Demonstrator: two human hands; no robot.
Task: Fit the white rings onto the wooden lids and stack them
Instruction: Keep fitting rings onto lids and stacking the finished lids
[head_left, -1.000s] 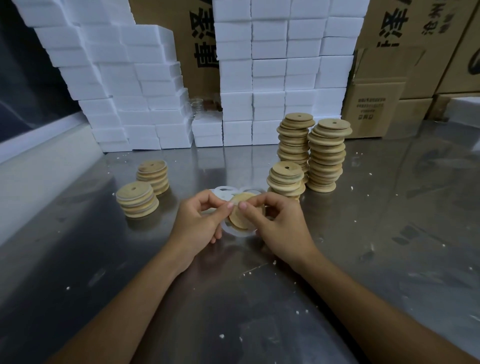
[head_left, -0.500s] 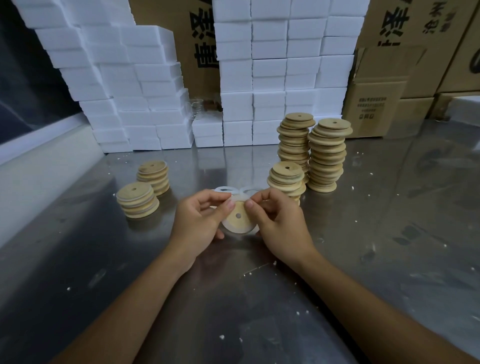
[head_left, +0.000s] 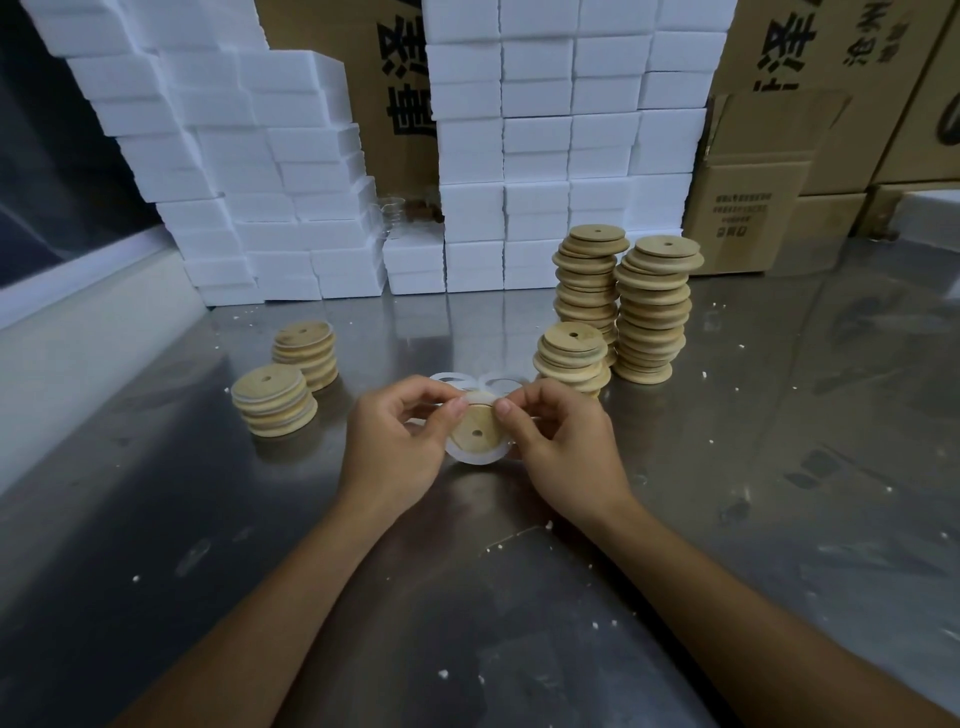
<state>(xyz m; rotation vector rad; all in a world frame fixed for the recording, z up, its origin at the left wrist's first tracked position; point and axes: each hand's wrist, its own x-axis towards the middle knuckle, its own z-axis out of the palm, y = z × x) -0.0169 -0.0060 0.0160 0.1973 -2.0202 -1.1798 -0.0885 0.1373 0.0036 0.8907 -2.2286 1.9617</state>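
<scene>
Lid (head_left: 475, 430) flatter now — ring (head_left: 475, 457) around.

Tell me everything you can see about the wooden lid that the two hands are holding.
The wooden lid is a round, pale disc with a small hole in its middle. It is held tilted above the steel table, its flat face toward the camera. A white ring runs around its lower edge and looks only partly seated. The left hand and right hand pinch the top edge with thumb and fingers.

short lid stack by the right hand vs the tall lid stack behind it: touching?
Cannot tell. In the head view the short stack of wooden lids overlaps the tall stack behind; no gap or contact shows.
</scene>
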